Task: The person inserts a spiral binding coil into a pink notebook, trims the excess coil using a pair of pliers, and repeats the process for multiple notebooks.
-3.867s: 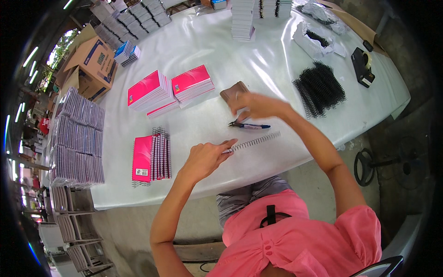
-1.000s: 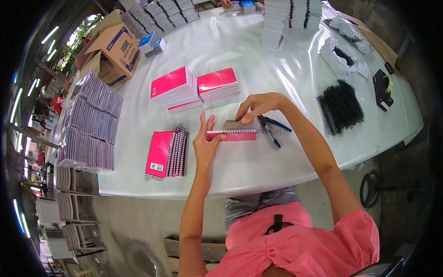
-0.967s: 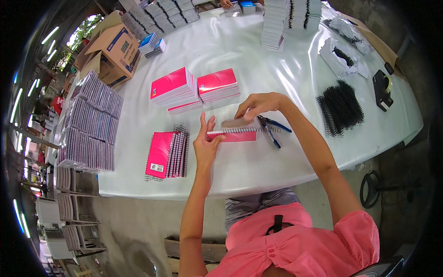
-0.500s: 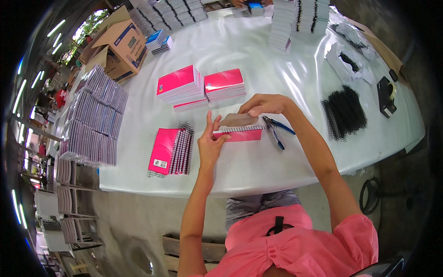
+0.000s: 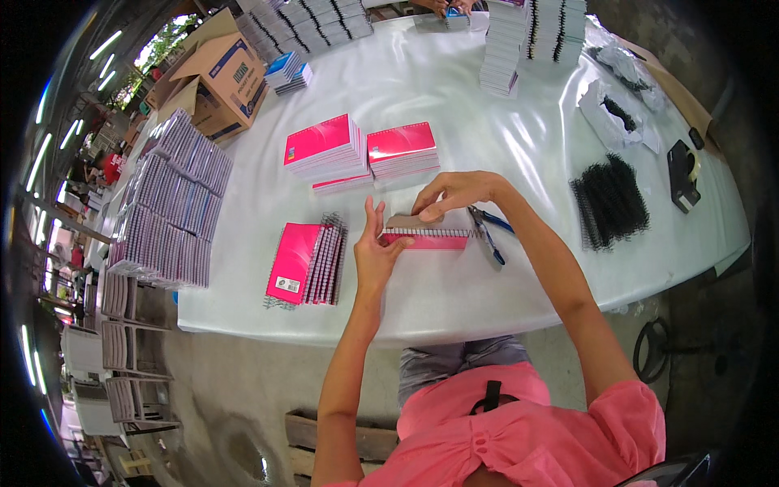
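A pink spiral notebook (image 5: 438, 242) lies on the table before me, its dark wire coil running along the far edge. My left hand (image 5: 378, 250) grips its left end, thumb on the pink cover and other fingers raised behind. Beyond the coil a brown cardboard sheet (image 5: 403, 221) sticks out, and my right hand (image 5: 461, 191) pinches it from above with bent fingers. Blue-handled pliers (image 5: 490, 234) rest just right of the notebook, jaws near the coil's end. To the left of my left hand lie several coil-bound pink notebooks (image 5: 294, 261).
Pink unbound stacks (image 5: 324, 150) stand beyond my hands. Black coils (image 5: 610, 203) and a tape dispenser (image 5: 683, 174) lie right. Notebook piles (image 5: 166, 211) and an open carton (image 5: 231, 85) line the left. At the far edge, another person's hands (image 5: 442, 6) hold a blue pad.
My right hand has moved slightly left and closer to the coil. The brown sheet, earlier bowed up, now sits lower and flatter. My left hand keeps its place on the notebook.
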`<state>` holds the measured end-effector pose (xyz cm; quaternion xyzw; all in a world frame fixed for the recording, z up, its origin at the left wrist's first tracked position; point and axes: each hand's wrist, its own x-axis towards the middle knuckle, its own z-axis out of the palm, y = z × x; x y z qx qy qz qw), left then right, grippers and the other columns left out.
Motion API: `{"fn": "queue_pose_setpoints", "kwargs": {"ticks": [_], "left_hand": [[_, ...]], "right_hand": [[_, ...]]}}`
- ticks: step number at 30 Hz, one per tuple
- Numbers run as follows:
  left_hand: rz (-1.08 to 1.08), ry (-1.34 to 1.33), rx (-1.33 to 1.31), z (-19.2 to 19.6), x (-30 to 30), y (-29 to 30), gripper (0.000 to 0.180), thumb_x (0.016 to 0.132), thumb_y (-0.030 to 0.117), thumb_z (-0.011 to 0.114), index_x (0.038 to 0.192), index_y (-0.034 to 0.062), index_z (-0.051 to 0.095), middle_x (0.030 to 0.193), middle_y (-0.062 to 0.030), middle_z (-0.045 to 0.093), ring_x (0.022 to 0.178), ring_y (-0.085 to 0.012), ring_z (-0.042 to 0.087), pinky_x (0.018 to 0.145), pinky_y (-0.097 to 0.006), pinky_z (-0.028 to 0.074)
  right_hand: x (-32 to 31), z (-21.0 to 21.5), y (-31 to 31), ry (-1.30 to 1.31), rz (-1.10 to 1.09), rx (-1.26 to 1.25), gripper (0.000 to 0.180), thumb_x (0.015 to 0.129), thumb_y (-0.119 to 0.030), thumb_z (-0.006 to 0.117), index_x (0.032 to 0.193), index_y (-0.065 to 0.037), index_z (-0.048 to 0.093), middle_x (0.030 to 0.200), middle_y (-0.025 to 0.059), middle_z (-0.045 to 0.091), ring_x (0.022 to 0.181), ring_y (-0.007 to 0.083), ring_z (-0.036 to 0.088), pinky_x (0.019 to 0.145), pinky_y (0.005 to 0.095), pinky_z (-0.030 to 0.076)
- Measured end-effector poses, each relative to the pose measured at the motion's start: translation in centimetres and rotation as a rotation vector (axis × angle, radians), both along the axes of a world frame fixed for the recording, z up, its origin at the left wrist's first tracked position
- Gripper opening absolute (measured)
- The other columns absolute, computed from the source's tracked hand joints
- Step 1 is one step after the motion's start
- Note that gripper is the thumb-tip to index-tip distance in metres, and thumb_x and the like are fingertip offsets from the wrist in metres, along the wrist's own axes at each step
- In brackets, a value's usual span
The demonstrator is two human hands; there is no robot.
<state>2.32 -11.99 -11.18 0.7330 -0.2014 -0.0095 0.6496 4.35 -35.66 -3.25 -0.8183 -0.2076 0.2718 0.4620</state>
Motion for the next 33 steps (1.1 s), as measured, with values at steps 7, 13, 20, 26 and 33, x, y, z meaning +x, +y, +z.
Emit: {"fn": "queue_pose_setpoints", "kwargs": {"ticks": [7,13,20,26,33], "left_hand": [[-0.356,0.167,0.051,-1.3,2.5,3.4,0.077,0.088,0.031,0.071,0.150,0.0109,0.031,0.144,-0.0132,0.048,0.127,-0.0208,0.050,0.094,-0.030,0.047],[-0.489,0.201,0.112,1.7,1.3,3.0,0.068,0.090,0.038,0.067,0.145,0.0072,0.042,0.146,-0.0074,0.046,0.132,-0.0212,0.045,0.105,-0.032,0.036],[-0.473,0.115,0.049,2.5,0.3,2.9,0.066,0.093,0.042,0.062,0.144,0.0069,0.043,0.147,-0.0069,0.045,0.134,-0.0210,0.041,0.105,-0.031,0.036],[-0.402,0.195,0.074,2.0,-0.3,2.7,0.058,0.096,0.035,0.060,0.143,0.0061,0.044,0.138,-0.0081,0.054,0.123,-0.0163,0.052,0.102,-0.029,0.040],[-0.045,-0.052,0.010,5.7,-3.7,2.5,0.048,0.097,0.023,0.058,0.141,0.0049,0.048,0.133,-0.0091,0.059,0.117,-0.0150,0.056,0.099,-0.028,0.043]], "right_hand": [[-2.4,1.6,-4.1,-0.143,-0.125,-0.104,0.051,0.081,-0.043,0.071,0.116,-0.007,0.069,0.116,0.0090,0.064,0.106,0.0217,0.057,0.092,0.0366,0.042],[-9.1,-3.2,-4.3,-0.953,-0.688,-0.743,0.036,0.079,-0.028,0.073,0.106,-0.007,0.063,0.114,0.0128,0.055,0.112,0.0306,0.048,0.094,0.0517,0.034],[-14.4,-9.3,0.7,-0.964,-0.823,-0.713,0.054,0.082,-0.024,0.070,0.131,-0.010,0.052,0.122,0.0183,0.050,0.115,0.0327,0.046,0.096,0.0492,0.034],[-14.5,-6.7,2.3,-0.828,-0.974,-0.671,0.047,0.083,-0.015,0.067,0.128,-0.006,0.055,0.108,0.0165,0.055,0.106,0.0326,0.052,0.085,0.0423,0.044],[-16.7,-0.8,4.5,-1.069,-0.999,-0.382,0.041,0.082,-0.010,0.071,0.121,-0.008,0.061,0.095,0.0124,0.055,0.078,0.0306,0.057,0.068,0.0390,0.048]]}}
